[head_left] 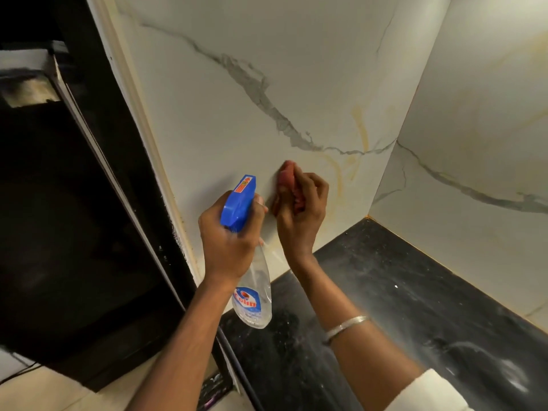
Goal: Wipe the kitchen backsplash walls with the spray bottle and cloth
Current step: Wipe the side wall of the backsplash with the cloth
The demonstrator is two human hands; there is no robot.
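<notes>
My left hand [228,241] grips a clear spray bottle [253,295] by its neck, its blue trigger head [238,203] pointing up toward the white marble backsplash wall [243,120]. Just to the right, my right hand [302,215] holds a bunched red cloth [286,180] and presses it against the same wall, low down near the counter. Yellowish streaks mark the wall to the right of the cloth, beside a grey vein.
A black speckled countertop [400,307] runs below the wall into the corner. A second marble wall [480,149] stands at the right. A tall dark appliance [74,218] fills the left side. Beige floor shows at the bottom left.
</notes>
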